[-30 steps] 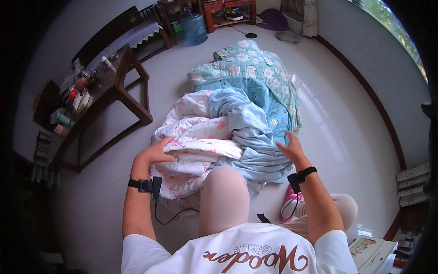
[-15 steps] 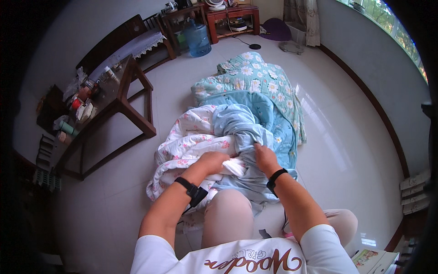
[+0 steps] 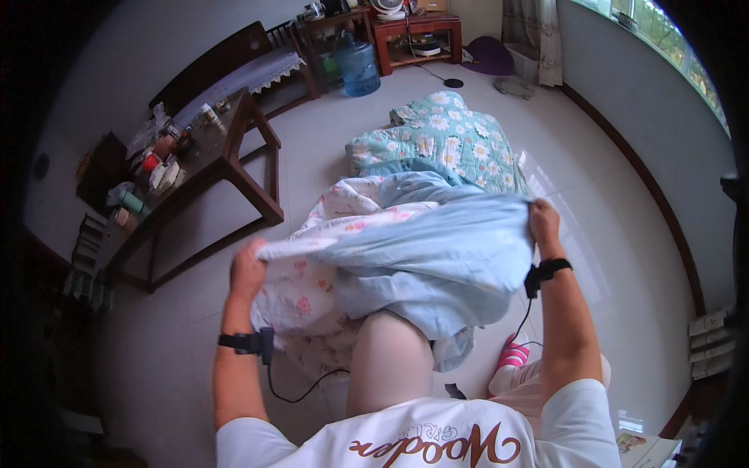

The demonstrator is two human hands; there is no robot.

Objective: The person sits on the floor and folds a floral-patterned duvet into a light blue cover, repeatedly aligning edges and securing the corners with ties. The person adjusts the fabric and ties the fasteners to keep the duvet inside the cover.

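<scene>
Fabric (image 3: pixel 445 253), partly blurred, is clenched by left fingers (image 3: pixel 252 251) and right fingers (image 3: pixel 540 213), tips mostly hidden.

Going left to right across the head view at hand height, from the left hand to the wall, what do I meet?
Left hand gripping a cloth edge → white floral cloth → blue cloth → right hand gripping the blue cloth → wall.
</scene>
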